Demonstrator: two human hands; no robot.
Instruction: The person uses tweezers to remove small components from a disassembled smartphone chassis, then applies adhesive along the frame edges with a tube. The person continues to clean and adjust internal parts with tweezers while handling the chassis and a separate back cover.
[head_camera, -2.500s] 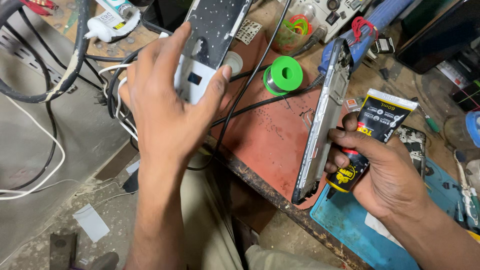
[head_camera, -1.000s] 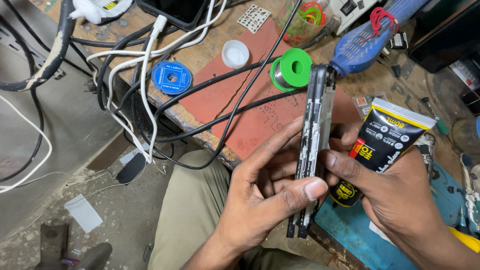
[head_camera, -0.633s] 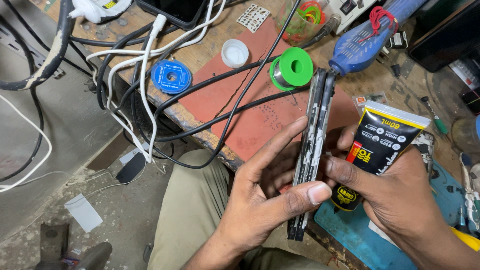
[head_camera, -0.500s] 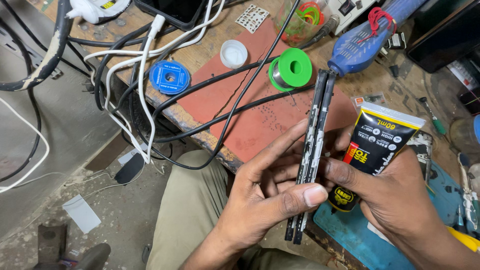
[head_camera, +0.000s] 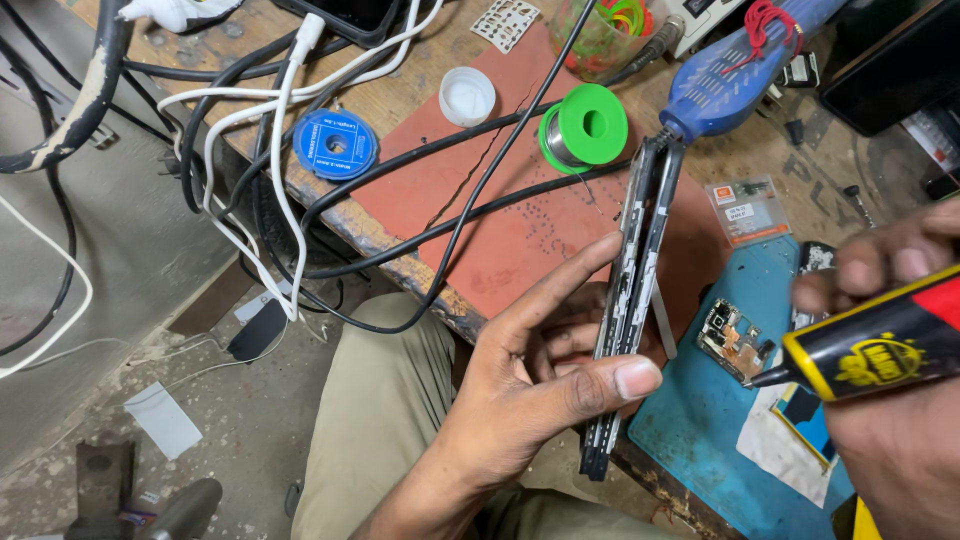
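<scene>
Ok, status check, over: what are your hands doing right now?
Left hand pinches the phone edge-on, thumb and fingers clamped. Right hand grips the black-and-yellow glue tube, nozzle near the phone. Black cables lie on the bench behind, apart from it.

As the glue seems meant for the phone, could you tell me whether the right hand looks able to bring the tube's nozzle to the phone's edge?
Probably yes: the right hand holds the glue tube beside the phone, with only open bench between them.
</scene>
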